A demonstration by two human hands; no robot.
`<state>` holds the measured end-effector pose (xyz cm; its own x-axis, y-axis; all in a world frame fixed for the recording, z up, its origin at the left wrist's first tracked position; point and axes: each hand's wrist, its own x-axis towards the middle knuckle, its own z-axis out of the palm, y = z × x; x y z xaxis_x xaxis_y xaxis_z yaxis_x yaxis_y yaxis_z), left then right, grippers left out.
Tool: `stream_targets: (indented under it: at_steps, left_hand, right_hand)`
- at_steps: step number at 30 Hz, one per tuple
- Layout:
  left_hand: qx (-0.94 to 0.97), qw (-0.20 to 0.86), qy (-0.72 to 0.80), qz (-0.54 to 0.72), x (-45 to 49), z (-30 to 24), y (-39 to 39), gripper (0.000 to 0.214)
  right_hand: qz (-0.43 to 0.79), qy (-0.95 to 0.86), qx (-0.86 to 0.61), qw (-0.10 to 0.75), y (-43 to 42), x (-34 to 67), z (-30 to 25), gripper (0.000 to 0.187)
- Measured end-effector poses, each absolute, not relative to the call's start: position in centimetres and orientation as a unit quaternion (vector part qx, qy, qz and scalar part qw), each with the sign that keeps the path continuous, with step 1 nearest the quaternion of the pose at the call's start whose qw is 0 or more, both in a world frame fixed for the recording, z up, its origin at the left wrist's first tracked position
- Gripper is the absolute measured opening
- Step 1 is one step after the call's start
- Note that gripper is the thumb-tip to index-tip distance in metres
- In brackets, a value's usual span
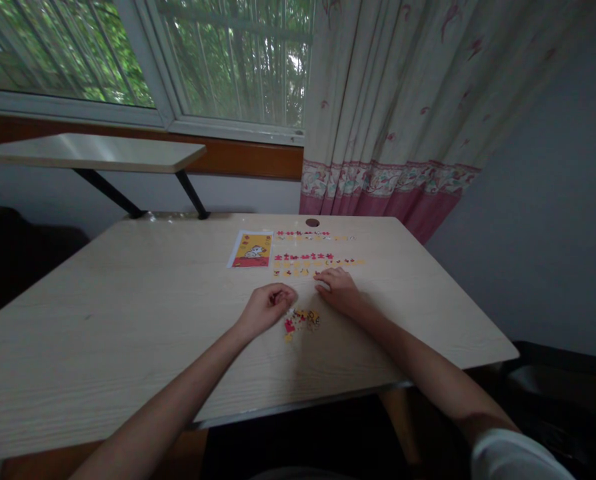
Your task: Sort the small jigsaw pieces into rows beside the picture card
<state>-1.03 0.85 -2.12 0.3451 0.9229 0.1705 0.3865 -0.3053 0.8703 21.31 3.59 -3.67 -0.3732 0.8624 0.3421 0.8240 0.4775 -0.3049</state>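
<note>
My right hand [339, 290] reaches over the table with fingers stretched and thumb apart. Its index fingertip touches a yellow puzzle piece [317, 274] at the right end of the nearest row. To the left, my left hand [265, 309] is curled, its fingers bent toward the thumb; a reddish patch shows inside, but what it holds is unclear. Just below both hands lies a small heap of mixed puzzle pieces [303, 320], red, yellow and white. Beyond them, several rows of separate pieces run across, among them a red row [304, 257] and a yellow row [305, 264].
A picture sheet [252, 250] of a white animal on yellow and red lies left of the rows. The wooden table [128, 320] has a round hole [313, 223] near its back edge. A raised shelf [93, 152] stands at back left, and a curtain [378, 133] hangs behind.
</note>
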Motion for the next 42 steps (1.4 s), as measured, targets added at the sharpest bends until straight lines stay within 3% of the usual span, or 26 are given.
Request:
stream_targets:
  at_steps: [14,18,24,37,42]
  left_hand:
    - [0.726,0.378,0.451,0.356,-0.8,-1.9,0.7,0.022]
    - [0.729,0.369,0.454,0.355,-0.9,-2.1,0.9,0.021]
    - [0.733,0.349,0.466,0.351,-1.0,-2.0,0.9,0.019]
    - [0.737,0.35,0.462,0.348,-1.0,-2.1,0.9,0.021]
    - [0.74,0.35,0.463,0.34,-1.0,-2.4,0.9,0.021]
  right_hand:
    - [0.036,-0.824,-0.528,0.203,4.1,20.9,-3.8,0.027]
    - [0.043,-0.838,-0.493,0.231,3.7,21.0,-3.2,0.027]
    - [0.105,-0.912,-0.326,0.227,1.8,20.7,-1.3,0.025]
    - [0.2,-0.923,-0.289,0.155,1.6,21.4,0.3,0.018]
    - [0.268,-0.903,-0.292,0.166,1.7,21.5,0.0,0.016]
